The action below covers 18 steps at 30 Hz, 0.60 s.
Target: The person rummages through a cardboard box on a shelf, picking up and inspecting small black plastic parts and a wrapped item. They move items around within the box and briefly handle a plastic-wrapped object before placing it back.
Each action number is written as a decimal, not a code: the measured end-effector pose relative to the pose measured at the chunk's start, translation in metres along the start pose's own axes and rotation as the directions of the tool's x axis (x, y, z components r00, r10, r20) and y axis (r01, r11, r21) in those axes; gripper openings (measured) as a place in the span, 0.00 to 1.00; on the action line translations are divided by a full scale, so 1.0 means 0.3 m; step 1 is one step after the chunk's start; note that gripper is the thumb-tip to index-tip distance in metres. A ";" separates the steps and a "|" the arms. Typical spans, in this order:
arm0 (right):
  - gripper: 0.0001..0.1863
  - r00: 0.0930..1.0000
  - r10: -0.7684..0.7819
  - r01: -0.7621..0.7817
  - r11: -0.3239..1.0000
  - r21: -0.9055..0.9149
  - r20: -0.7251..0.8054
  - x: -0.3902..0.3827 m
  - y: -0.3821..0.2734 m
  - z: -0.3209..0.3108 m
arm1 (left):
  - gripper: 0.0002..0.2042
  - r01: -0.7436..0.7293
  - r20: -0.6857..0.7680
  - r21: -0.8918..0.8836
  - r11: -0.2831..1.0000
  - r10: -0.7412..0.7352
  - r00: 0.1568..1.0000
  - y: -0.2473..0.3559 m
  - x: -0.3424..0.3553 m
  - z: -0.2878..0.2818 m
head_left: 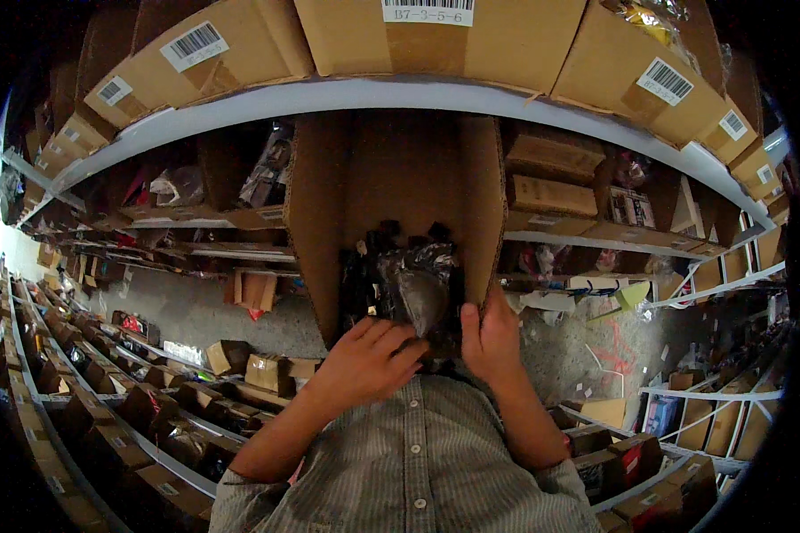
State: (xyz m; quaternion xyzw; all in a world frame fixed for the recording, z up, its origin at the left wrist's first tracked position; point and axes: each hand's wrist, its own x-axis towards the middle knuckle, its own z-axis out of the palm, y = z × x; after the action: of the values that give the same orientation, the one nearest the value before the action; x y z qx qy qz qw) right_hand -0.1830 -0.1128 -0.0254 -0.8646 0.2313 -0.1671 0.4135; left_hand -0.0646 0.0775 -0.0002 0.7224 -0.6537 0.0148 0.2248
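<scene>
A long cardboard box (485,213) sticks out from the shelf toward my body, its top uncovered. Inside its near end lie clear plastic bags (422,289) with dark contents; I cannot make out what they contain. My right hand (491,342) is closed round the near end of the box's right wall, thumb on the inner side. My left hand (373,360) is at the near left end of the box, its fingers bent and close together beside the bags. What those fingers hold, if anything, is hidden.
A pale metal shelf beam (400,94) crosses above the box, with labelled cartons (471,44) on it. More open cartons (556,195) stand to both sides. Lower racks of boxes (164,426) fill the left, and grey floor (276,327) shows below.
</scene>
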 end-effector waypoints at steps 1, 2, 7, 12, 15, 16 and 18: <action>0.33 1.000 -0.013 0.013 1.000 -0.003 -0.006 -0.002 0.004 0.002 | 0.17 0.026 -0.003 0.029 0.999 -0.025 1.000 0.007 0.006 -0.003; 0.33 1.000 -0.002 0.002 1.000 -0.007 -0.003 -0.001 0.008 0.005 | 0.18 0.054 -0.010 0.060 0.997 -0.053 0.999 0.013 0.012 -0.006; 0.32 0.999 -0.033 0.032 0.999 -0.033 -0.035 -0.001 0.027 0.015 | 0.22 0.102 0.005 0.060 0.993 -0.102 0.995 0.008 0.002 0.014; 0.24 0.980 -0.125 0.122 0.992 -0.026 -0.152 0.017 0.002 0.011 | 0.24 0.071 -0.075 0.128 0.989 -0.061 0.995 0.027 -0.005 -0.057; 0.21 0.972 -0.131 0.119 0.990 -0.075 -0.196 0.015 0.009 0.013 | 0.25 0.010 -0.356 0.103 0.995 0.028 0.934 -0.003 -0.098 -0.093; 0.21 0.976 -0.111 0.097 0.992 -0.082 -0.187 0.014 0.010 0.011 | 0.26 0.047 -0.431 0.086 0.995 -0.005 0.902 -0.019 -0.120 -0.089; 0.21 0.971 -0.141 0.128 0.989 -0.079 -0.194 0.027 -0.003 0.005 | 0.27 0.121 -0.578 0.047 0.992 -0.072 0.813 -0.061 -0.157 -0.053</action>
State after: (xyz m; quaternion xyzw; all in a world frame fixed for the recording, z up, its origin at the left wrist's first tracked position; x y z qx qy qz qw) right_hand -0.1754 -0.1157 -0.0248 -0.8703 0.2180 -0.2729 0.3474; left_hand -0.0496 0.1279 -0.0063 0.7250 -0.5168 0.2471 0.3823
